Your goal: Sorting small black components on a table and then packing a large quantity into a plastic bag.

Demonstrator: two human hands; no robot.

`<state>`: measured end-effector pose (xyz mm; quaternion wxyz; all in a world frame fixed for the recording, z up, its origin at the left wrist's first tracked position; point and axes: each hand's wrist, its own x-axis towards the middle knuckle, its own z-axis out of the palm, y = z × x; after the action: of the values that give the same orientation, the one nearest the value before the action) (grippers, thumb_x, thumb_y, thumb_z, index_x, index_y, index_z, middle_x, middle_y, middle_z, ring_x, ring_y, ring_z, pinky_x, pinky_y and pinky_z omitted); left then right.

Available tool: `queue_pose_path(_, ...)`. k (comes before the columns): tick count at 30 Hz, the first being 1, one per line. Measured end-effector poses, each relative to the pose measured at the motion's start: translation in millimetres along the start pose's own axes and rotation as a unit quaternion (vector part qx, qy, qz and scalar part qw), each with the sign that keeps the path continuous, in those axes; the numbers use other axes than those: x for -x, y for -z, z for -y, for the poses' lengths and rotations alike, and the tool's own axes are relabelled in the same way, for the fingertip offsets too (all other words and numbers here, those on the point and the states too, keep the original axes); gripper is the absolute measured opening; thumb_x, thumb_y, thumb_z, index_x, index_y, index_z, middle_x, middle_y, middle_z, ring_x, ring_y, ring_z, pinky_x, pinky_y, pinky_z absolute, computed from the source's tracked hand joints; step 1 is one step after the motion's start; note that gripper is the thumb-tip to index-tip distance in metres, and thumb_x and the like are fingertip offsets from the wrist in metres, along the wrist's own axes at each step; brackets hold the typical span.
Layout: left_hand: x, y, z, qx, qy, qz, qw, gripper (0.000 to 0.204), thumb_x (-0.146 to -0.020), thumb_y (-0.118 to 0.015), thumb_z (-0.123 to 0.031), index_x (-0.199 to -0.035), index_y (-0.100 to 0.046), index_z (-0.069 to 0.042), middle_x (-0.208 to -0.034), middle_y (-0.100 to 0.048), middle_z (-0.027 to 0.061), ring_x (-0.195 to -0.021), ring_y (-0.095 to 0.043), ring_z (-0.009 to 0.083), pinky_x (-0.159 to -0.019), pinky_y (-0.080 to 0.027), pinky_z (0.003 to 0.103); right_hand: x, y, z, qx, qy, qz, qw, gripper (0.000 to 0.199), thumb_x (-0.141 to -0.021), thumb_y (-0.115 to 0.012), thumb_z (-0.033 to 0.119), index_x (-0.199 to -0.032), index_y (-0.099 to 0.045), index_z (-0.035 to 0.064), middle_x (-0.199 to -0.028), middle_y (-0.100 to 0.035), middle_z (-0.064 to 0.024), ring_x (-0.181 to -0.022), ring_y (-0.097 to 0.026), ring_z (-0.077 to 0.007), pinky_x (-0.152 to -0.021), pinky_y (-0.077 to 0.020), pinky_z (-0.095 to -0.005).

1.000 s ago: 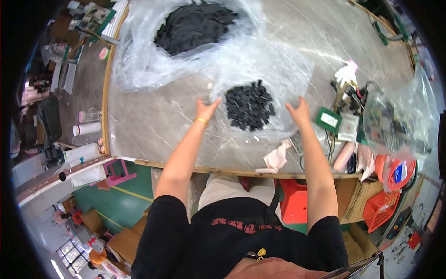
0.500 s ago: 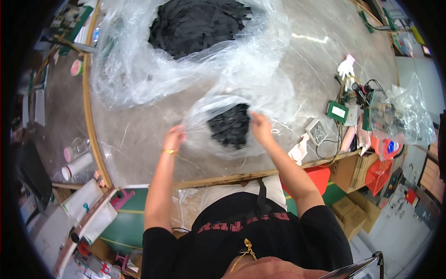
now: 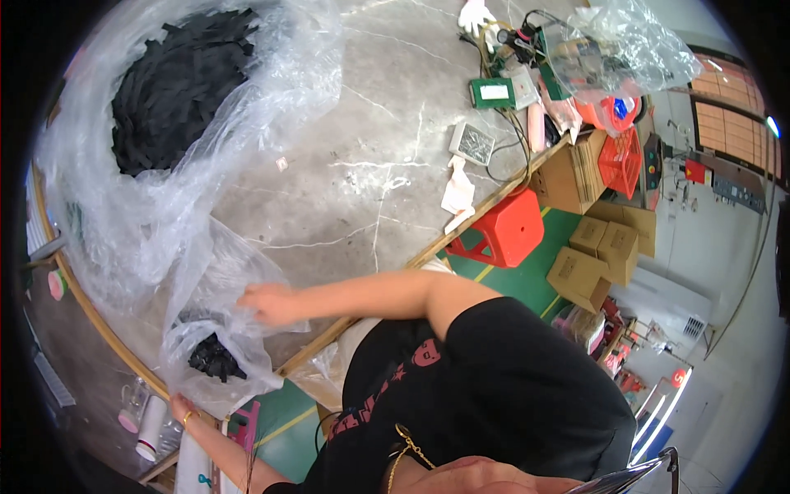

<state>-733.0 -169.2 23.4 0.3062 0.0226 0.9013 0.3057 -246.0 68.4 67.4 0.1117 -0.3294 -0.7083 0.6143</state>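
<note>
I see a gold bracelet (image 3: 188, 417) just behind the left hand (image 3: 181, 404); well back from the right hand (image 3: 270, 304), a short-sleeved black T-shirt (image 3: 527, 387) with reddish-pink print (image 3: 425, 353), a gold chain (image 3: 396, 466) with a pendant (image 3: 401, 431), and glasses (image 3: 632, 477).

A grey, pale-veined tabletop (image 3: 329, 198) carries a large clear bag (image 3: 276, 107) of black strips (image 3: 177, 95) at upper left, a smaller clear bag (image 3: 244, 344) at lower left, and, right of top centre, a white glove (image 3: 475, 16), green box (image 3: 492, 93), square box (image 3: 471, 143) and pale cloth (image 3: 457, 193).
</note>
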Motion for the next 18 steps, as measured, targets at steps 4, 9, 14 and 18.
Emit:
queue_pose_path(4,127,-101,-116,-0.298,-0.421,-0.353,0.781,0.037,-0.076,-0.061,-0.015,-0.105,-0.052,0.004,-0.089,-0.054,0.0131,-0.076,-0.052,0.0262,-0.077,-0.042,0.038,81,117,-48,0.012,-0.102,-0.225,0.969,0.033,-0.075,-0.058,0.010,-0.107,-0.054,0.0047,-0.105,-0.055,-0.0133,-0.095,-0.054,-0.0283,-0.080,-0.0445,-0.0364)
queue_pose_path(9,315,-262,-182,-0.016,-0.411,0.133,0.901,0.053,-0.074,-0.060,-0.003,-0.122,-0.038,0.000,-0.119,-0.042,0.0108,-0.091,-0.047,0.0192,-0.079,-0.040,0.032,262,281,-154,0.124,-0.286,-0.574,0.757,0.022,-0.078,-0.055,0.014,-0.098,-0.058,0.0043,-0.091,-0.061,-0.0148,-0.086,-0.059,-0.0259,-0.076,-0.0457,-0.0337)
queue_pose_path(14,423,-430,-187,-0.069,-0.502,0.435,0.744,0.058,-0.069,-0.063,-0.006,-0.121,-0.039,-0.002,-0.115,-0.043,0.0166,-0.101,-0.047,0.0288,-0.088,-0.039,0.036,307,403,-121,0.486,-0.234,-0.418,0.731,0.046,-0.068,-0.059,0.004,-0.113,-0.048,0.0070,-0.112,-0.051,-0.0131,-0.104,-0.048,-0.0285,-0.082,-0.0419,-0.0364)
queue_pose_path(18,479,-541,-203,-0.167,-0.586,0.476,0.634,0.054,-0.068,-0.063,-0.009,-0.118,-0.042,-0.004,-0.111,-0.047,0.0176,-0.102,-0.047,0.0324,-0.085,-0.041,0.038,270,477,-151,0.662,-0.190,-0.230,0.687,0.051,-0.074,-0.051,0.005,-0.123,-0.040,0.0119,-0.129,-0.038,-0.0113,-0.121,-0.035,-0.0243,-0.093,-0.0339,-0.0383)
